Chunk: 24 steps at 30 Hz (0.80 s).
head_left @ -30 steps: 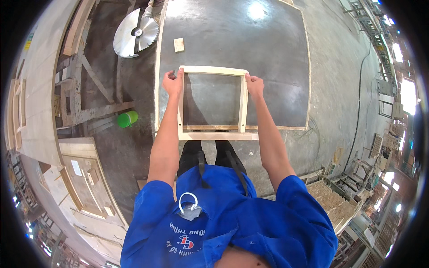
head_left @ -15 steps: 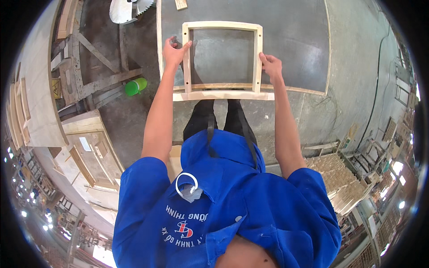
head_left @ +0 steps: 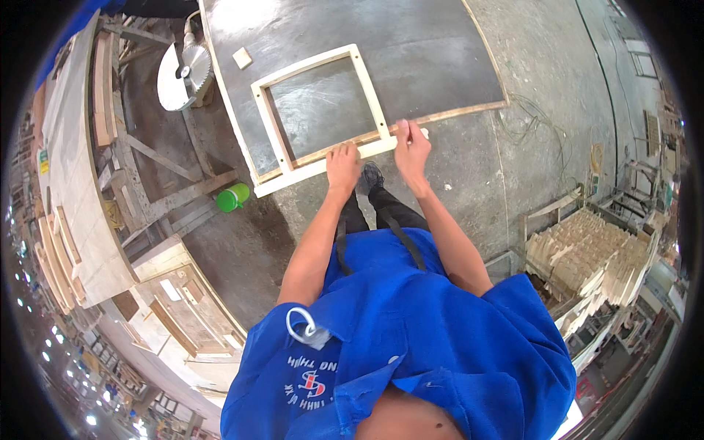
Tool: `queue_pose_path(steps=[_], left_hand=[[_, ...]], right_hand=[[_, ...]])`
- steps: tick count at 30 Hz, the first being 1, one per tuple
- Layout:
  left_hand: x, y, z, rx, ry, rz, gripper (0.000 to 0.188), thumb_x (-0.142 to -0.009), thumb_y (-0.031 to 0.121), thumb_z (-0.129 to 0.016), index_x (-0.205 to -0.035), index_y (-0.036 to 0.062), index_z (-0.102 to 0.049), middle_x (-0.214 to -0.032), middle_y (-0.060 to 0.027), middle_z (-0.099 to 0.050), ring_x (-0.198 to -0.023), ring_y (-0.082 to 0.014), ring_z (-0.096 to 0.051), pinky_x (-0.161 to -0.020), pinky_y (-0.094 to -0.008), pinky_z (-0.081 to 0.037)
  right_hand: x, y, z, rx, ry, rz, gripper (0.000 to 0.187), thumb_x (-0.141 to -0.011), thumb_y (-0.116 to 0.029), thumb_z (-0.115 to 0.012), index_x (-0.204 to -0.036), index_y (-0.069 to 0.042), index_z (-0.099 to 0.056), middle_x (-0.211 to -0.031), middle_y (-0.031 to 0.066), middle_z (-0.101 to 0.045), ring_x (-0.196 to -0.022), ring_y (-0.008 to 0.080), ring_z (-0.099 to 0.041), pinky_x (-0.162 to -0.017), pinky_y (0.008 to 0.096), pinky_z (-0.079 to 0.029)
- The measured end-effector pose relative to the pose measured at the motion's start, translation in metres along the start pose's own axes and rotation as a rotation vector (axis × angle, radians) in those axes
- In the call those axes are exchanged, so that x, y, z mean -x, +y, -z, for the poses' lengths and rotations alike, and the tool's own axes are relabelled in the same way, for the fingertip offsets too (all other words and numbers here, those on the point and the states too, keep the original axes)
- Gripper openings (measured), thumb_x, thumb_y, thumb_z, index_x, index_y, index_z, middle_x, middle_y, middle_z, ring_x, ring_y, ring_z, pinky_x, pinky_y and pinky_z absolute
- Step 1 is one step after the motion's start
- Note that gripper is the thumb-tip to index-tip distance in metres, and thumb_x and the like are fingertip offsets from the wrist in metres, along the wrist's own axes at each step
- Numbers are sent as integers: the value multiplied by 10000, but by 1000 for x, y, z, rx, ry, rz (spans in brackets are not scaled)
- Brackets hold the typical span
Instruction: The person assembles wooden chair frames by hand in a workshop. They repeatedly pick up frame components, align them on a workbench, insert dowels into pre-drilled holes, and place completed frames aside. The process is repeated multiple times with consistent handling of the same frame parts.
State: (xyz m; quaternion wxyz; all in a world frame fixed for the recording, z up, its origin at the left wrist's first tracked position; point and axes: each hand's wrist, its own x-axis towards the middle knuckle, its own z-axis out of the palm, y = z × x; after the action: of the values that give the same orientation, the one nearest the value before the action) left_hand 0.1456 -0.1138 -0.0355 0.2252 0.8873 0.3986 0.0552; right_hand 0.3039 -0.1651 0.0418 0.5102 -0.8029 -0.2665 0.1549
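A pale wooden frame (head_left: 369,92) lies on a dark grey tabletop (head_left: 433,59) with a light wooden edge. Its near rail (head_left: 293,177) is longer than the others and runs along the table's front edge, sticking out past both side pieces. Dark holes show near the corners. My left hand (head_left: 343,167) has its fingers curled over the middle of that rail. Close to the rail's right end, my right hand (head_left: 412,152) is closed with fingers pinched together; the rail passes partly behind it, and its exact grip is hidden.
A small wood block (head_left: 242,58) rests on the tabletop, beyond the frame's left side. Left of the table are a circular saw blade (head_left: 195,69) with a white guard and a green container (head_left: 233,197). Stacked wood pieces (head_left: 587,253) stand at the right.
Both hands have left the frame's side pieces and come down to the near rail, closer together. In view, the frame and table have turned and shifted left.
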Motion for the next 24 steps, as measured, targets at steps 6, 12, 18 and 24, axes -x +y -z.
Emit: queue_pose_path(steps=[6,12,18,24], left_hand=[[16,-2,57,180,138,-9,402,-755,245,-774,-1058,30,-621,-989,-127,-650,-959,-253,-581,-853,-381,-406],[49,-1,212,1037,704,160,417,-901,437,-595,-884,21,-598,-764,-69,-614,-695,-177,-580,-620,-320,-467],[208,-35,268,1849,1057,-25,837,-776,884,-226,-825,89,-486,-600,-53,-442,-513,-197,-411,-479,-317,-365],[420,-79,273,1265,1963,290,843,-886,657,-418,-1393,-8,-314,-1432,-270,-344,-1312,-476,-352,-1119,-534,-311]], right_hand=[[66,59,77,82,-165,-176,369,-966,-314,-532,-839,21,-619,-653,128,-604,-588,173,-555,-574,320,-449],[100,21,8,-353,-625,-502,562,-963,-541,-466,-1106,-18,-610,-909,73,-663,-803,132,-603,-688,300,-471],[163,-158,-51,-345,-767,-196,405,-918,-362,-629,-1027,16,-536,-909,141,-634,-835,150,-604,-717,308,-486],[283,-199,-120,-323,-800,386,252,-901,-86,-640,-1099,34,-539,-929,100,-640,-817,139,-595,-730,289,-488]])
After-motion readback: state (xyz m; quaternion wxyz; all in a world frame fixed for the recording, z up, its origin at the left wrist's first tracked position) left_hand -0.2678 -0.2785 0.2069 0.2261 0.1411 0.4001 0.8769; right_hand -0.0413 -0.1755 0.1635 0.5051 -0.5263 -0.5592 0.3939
